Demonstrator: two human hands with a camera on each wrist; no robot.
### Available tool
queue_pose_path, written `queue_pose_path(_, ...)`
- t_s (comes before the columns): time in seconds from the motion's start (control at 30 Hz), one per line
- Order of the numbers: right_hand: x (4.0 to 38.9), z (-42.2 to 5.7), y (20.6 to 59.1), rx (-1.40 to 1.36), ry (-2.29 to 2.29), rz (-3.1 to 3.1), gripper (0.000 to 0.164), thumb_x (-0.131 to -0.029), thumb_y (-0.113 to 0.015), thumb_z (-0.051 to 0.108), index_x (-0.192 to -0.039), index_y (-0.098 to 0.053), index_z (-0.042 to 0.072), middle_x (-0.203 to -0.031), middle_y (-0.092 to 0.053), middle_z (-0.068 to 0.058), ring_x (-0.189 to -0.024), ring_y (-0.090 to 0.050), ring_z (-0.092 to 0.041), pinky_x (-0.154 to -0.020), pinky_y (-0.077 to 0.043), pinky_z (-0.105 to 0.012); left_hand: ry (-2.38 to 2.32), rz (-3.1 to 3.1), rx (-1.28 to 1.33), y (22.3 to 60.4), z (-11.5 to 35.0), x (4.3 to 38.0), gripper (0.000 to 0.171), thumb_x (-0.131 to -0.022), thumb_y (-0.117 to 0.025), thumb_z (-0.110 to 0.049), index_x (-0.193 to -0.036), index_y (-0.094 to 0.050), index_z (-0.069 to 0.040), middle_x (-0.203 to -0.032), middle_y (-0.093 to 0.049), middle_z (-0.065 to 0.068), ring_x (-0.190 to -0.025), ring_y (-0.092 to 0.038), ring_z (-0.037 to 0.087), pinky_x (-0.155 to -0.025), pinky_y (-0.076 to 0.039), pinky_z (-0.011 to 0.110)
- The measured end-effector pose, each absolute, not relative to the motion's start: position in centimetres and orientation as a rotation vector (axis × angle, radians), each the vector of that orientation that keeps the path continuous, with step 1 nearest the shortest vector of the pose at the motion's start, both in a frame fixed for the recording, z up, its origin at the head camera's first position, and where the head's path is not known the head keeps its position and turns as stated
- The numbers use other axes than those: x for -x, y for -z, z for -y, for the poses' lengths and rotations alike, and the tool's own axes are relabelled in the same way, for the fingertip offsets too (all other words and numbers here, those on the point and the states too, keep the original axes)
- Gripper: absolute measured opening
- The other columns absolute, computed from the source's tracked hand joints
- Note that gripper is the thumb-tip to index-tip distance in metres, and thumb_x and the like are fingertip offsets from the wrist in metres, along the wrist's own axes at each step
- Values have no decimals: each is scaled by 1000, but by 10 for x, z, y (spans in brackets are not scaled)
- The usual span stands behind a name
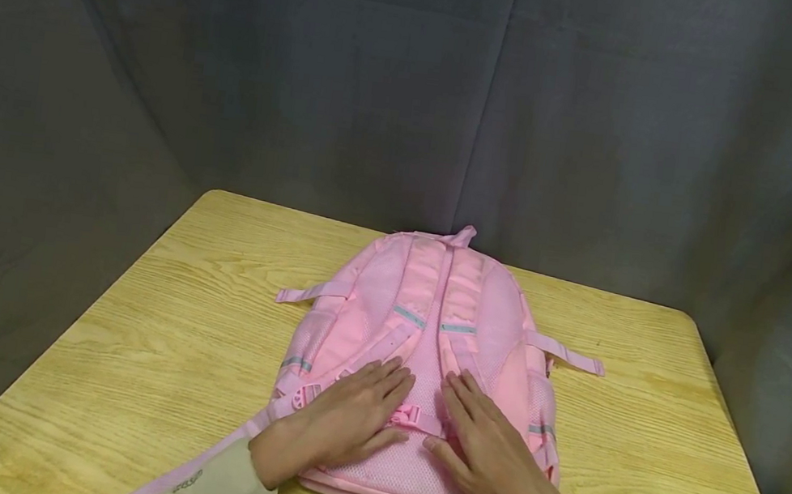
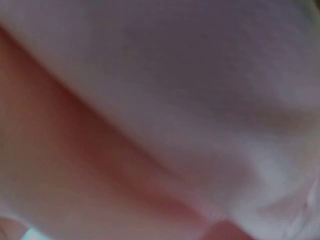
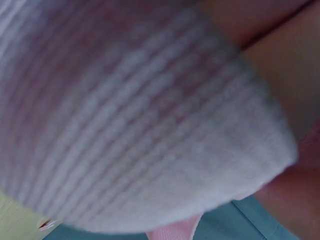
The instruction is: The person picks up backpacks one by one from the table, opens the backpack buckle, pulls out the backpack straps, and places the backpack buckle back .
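Observation:
A pink backpack [image 1: 376, 294] lies on the wooden table with its padded back and shoulder straps facing up. My left hand [image 1: 359, 410] rests flat over the lower left strap, fingers straight and pointing to the far side. On the lower right strap my right hand [image 1: 486, 449] lies in the same way, thumb pointing inward. Between the hands shows a pink buckle [image 1: 406, 415] on a cross strap. Blurred pale fabric [image 2: 200, 75] fills most of the left wrist view. Ribbed pale fabric [image 3: 140, 125] covers much of the right wrist view, with parts of the right hand beside it.
Webbing ends stick out at the left [image 1: 313, 293] and right [image 1: 567, 354] of the backpack. A long pink strap [image 1: 195, 460] runs towards the near left edge, by the left sleeve. Grey curtains [image 1: 347, 95] hang behind the wooden table [image 1: 159, 334] and at both sides.

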State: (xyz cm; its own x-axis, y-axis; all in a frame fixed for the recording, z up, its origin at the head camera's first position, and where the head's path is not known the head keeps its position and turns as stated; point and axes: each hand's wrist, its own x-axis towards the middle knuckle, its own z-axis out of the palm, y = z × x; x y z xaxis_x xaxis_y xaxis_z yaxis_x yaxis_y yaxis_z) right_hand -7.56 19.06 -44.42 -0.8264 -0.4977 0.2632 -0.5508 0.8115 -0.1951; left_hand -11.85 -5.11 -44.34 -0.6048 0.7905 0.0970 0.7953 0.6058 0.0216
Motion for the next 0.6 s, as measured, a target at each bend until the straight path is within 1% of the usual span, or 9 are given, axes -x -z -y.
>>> queue_pose_path(0.13, 76, -189, 445, -833, -374, 2796, 68, -94, -65, 39, -142, -49, -7, -150, -45, -23, -143, -39, -36, -113, -37, -49, 92, 2730, 1367, 443, 50, 118, 65, -104, -41, -48, -148, -42, 0, -150, -47, 16, -145, -36, 32, -120, -28, 45)
queue_pose_path(0.33, 75, -186, 445, -860, -362, 2797, 66, -94, -66, 37, -141, -50, -6, -148, -49, -20, -142, -39, -35, -112, -38, -49, 77, 2715, 1376, 444, 49, 118, 61, -105, -43, -45, -145, -47, 0, -148, -50, 16, -144, -38, 32, -119, -30, 45)
queue_pose_path(0.6, 75, -181, 447, -921, -348, 2753, 59, -91, -69, 32, -134, -58, -6, -143, -55, -18, -139, -44, -36, -110, -42, -48, 7, 2628, 1389, 445, 48, 118, 46, -104, -48, -39, -131, -61, -4, -142, -56, 15, -140, -44, 32, -116, -35, 43)
